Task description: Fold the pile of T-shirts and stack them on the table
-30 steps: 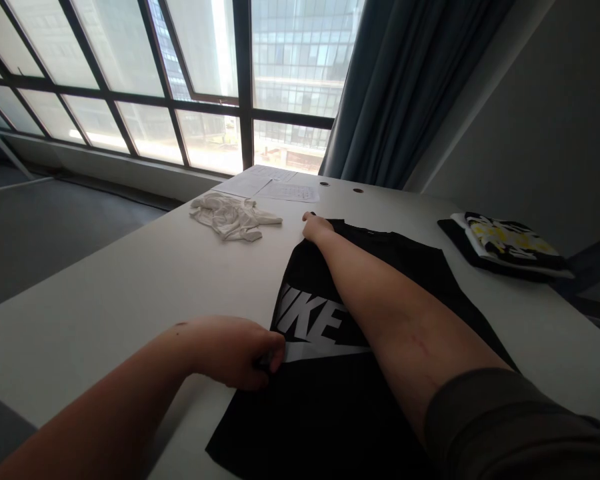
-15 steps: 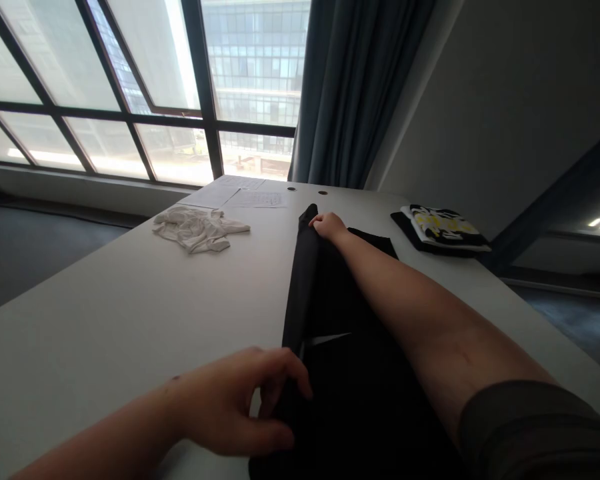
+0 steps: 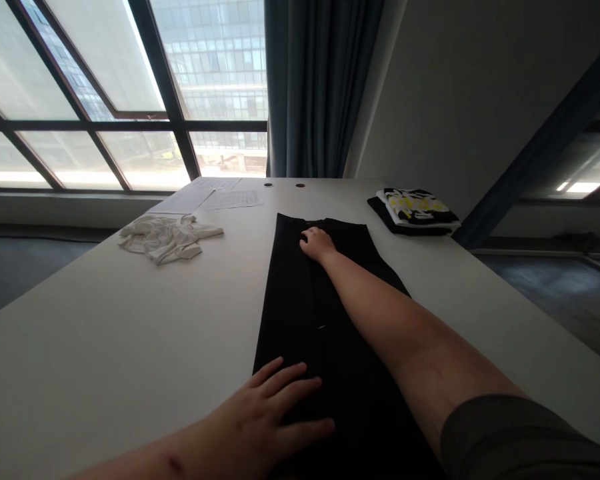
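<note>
**Two bare hands are bearing on a folded black shirt**

The black shirt (image 3: 286, 300) is lying lengthwise on the white table (image 3: 145, 347), directly in front of the person, its neck end pointing away towards the window (image 3: 230, 67). Its left side is running in a straight edge, and a faint line is showing down the middle, where the cloth seems to be meeting in folds; a tiny pale sliver is peeking out beside that line.

The right hand (image 3: 319, 245) is reaching far forward and resting palm down just below the neck end. Its fingers are bending slightly over the cloth; whether they are pinching any of it, I cannot tell. That placing is probably steadying the far end. The left hand (image 3: 260, 420) is spreading its fingers wide over the near left part, released and grasping nothing, a shape that would suit smoothing or pressing cloth flat. How firmly it is touching is not clear.

A crumpled white garment (image 3: 167, 237) is lying well apart to the left, near some papers (image 3: 235, 199). A stack of folded clothes (image 3: 415, 210) is sitting near the table's right edge, presumably there to leave the middle for working.
</note>
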`<state>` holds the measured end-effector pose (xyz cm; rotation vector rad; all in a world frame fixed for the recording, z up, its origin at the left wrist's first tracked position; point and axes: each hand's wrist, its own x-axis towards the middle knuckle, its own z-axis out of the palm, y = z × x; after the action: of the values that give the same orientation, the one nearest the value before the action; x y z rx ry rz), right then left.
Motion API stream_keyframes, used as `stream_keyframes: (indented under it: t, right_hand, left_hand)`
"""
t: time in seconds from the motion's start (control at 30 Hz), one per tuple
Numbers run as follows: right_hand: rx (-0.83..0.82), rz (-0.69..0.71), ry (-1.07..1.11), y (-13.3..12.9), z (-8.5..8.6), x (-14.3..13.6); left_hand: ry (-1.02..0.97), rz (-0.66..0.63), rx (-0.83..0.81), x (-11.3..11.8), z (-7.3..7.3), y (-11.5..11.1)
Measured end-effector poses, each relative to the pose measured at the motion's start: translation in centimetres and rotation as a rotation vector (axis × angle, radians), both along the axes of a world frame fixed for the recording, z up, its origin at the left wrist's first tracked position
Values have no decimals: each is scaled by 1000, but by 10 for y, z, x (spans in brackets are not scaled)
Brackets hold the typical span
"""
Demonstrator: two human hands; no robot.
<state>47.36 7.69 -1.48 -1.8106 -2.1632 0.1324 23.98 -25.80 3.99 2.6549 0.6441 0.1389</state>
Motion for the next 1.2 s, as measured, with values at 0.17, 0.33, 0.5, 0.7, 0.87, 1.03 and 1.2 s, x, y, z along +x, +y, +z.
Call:
stream_keyframes:
  t: [0.17,0.33,0.5,0.7,0.87,1.03,1.2]
  right_hand:
    - [-28,56,-41,0,-2,-4]
    - [-17,83,-97,-4,13,0]
    - [93,-11,-71,-12,35,76]
    - [41,-96,178,-39,16,191]
    - [-37,-82,282,-45,6,215]
    - [-78,-58,291,-31,3,211]
    - [-83,-48,261,-21,1,212]
  left_hand:
    - [104,-25,-29,2,6,0]
    - [165,11,-23,4,12,-2]
    - [129,132,22,16,12,-12]
    - [98,-4,132,67,25,-17]
    - [147,-166,288,141,30,-6]
    - [142,-285,337,200,25,2]
    - [139,-314,318,221,10,8]
